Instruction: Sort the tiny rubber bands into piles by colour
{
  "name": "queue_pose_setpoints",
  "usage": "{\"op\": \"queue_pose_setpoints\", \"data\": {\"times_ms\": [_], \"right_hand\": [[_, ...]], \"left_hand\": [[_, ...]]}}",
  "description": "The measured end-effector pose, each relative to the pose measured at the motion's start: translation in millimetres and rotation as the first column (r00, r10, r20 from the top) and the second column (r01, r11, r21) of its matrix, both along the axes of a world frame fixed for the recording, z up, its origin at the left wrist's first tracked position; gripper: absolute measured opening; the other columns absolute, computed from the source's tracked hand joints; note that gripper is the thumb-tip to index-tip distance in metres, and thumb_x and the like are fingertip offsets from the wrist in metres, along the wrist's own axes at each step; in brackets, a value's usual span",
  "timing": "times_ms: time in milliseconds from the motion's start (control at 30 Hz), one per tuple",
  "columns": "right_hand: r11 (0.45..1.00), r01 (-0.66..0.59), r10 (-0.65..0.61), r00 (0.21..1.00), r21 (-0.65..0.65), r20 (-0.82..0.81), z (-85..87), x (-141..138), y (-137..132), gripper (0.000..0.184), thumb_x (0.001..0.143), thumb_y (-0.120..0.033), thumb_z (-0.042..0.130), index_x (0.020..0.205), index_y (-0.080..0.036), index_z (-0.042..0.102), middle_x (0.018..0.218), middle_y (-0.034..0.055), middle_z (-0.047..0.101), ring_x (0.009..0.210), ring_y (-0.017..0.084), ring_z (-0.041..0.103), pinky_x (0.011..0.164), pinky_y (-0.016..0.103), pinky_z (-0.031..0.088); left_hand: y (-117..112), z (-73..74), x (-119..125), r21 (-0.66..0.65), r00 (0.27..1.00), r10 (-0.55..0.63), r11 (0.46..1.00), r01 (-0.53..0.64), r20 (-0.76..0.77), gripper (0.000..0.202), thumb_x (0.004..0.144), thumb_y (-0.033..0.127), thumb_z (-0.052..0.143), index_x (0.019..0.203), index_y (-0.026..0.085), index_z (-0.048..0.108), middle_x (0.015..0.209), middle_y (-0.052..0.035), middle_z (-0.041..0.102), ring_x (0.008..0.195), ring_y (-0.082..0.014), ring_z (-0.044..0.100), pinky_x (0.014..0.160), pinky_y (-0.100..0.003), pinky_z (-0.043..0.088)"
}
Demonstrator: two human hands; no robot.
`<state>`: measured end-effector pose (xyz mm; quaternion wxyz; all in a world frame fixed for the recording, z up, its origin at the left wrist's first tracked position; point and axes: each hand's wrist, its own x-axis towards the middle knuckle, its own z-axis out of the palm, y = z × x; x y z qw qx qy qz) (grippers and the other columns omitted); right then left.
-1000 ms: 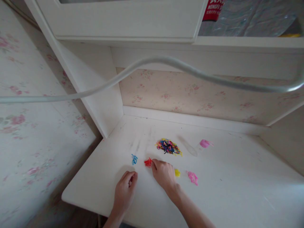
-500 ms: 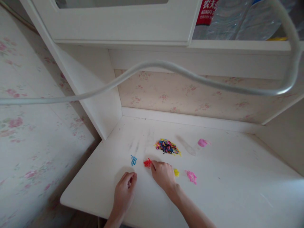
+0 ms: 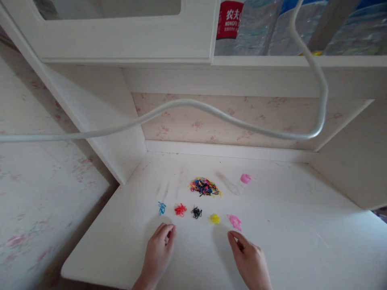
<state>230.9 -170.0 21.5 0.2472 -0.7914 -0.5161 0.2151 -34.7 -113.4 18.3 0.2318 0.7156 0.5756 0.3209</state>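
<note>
My left hand (image 3: 159, 246) is closed, thumb against curled fingers, just below the small blue (image 3: 162, 208) and red (image 3: 180, 210) piles of rubber bands. Over the desk just below the pink pile (image 3: 235, 222), my right hand (image 3: 249, 257) is pinched, thumb to forefinger. Whatever either hand may hold is too small or hidden to make out. Between the red and pink piles lie a black pile (image 3: 196, 212) and a yellow pile (image 3: 214, 218). Behind them sits a larger heap of mixed-colour bands (image 3: 204, 187).
A clear container with a pink lid (image 3: 246, 178) lies at the back right of the white desk (image 3: 290, 241). A pale cable (image 3: 187, 103) crosses in front of the view. Above, the cabinet shelf (image 3: 272, 61) holds water bottles (image 3: 256, 28).
My right hand has moved right and nearer me, from the red pile to below the pink one, uncovering the black pile. My left hand stays closed in much the same place.
</note>
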Motion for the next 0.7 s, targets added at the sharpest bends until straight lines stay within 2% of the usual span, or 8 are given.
{"op": "queue_pose_setpoints", "data": {"times_ms": [133,200,300,400,500,700], "right_hand": [[0.97,0.212,-0.214,0.977,-0.12,0.001,-31.4,49.5,-39.3,0.043,0.08,-0.058,0.038,0.095,-0.032,0.068,0.07,0.001,0.071,0.067,0.019,0.067,0.058,0.023,0.045],[0.961,0.251,-0.251,0.968,-0.117,0.012,-41.3,62.3,-49.7,0.043,0.079,-0.059,0.037,0.098,-0.034,0.067,0.073,0.0009,0.072,0.071,0.019,0.068,0.06,0.023,0.046],[0.968,0.225,-0.223,0.974,-0.113,0.029,-45.2,65.4,-52.7,0.042,0.08,-0.058,0.037,0.099,-0.036,0.066,0.082,0.0006,0.073,0.075,0.019,0.068,0.063,0.023,0.047],[0.974,0.195,-0.191,0.98,-0.112,0.047,-41.6,60.4,-49.4,0.04,0.079,-0.058,0.038,0.098,-0.038,0.067,0.089,-0.0007,0.073,0.078,0.019,0.068,0.064,0.023,0.048],[0.972,0.207,-0.205,0.978,-0.108,0.036,-38.7,58.4,-48.2,0.042,0.081,-0.058,0.036,0.098,-0.036,0.067,0.083,-0.0001,0.073,0.076,0.018,0.068,0.063,0.022,0.048],[0.974,0.224,-0.224,0.975,-0.044,0.007,-41.0,61.3,-50.3,0.04,0.08,-0.057,0.038,0.095,-0.036,0.069,0.087,0.0005,0.074,0.077,0.018,0.069,0.062,0.021,0.049]], "left_hand": [[15.6,24.7,41.9,0.015,0.984,-0.16,0.987,0.162,-0.075,0.027,0.091,0.033,0.041,0.085,0.022,0.064,0.08,-0.0035,0.064,0.071,-0.0137,0.06,0.065,-0.023,0.046],[29.3,34.9,65.6,0.025,0.968,-0.214,0.975,0.219,-0.127,0.023,0.089,0.03,0.044,0.088,0.023,0.066,0.082,-0.0033,0.066,0.073,-0.0138,0.061,0.068,-0.024,0.046],[55.6,41.8,96.7,-0.002,0.939,-0.247,0.967,0.253,-0.238,0.021,0.087,0.027,0.046,0.086,0.023,0.067,0.084,-0.003,0.067,0.072,-0.0131,0.062,0.069,-0.023,0.046],[84.0,39.1,118.2,-0.006,0.906,-0.163,0.985,0.174,-0.39,0.021,0.088,0.029,0.047,0.086,0.024,0.067,0.086,-0.0025,0.068,0.074,-0.0141,0.062,0.068,-0.023,0.045],[107.5,31.4,131.6,0.017,0.892,-0.107,0.992,0.127,-0.438,0.022,0.089,0.03,0.045,0.092,0.023,0.066,0.094,-0.005,0.068,0.079,-0.0165,0.063,0.068,-0.026,0.045],[128.6,18.6,143.1,0.056,0.861,-0.099,0.988,0.146,-0.498,0.025,0.089,0.026,0.044,0.105,0.021,0.063,0.101,-0.009,0.066,0.086,-0.0203,0.062,0.07,-0.028,0.046]]}}
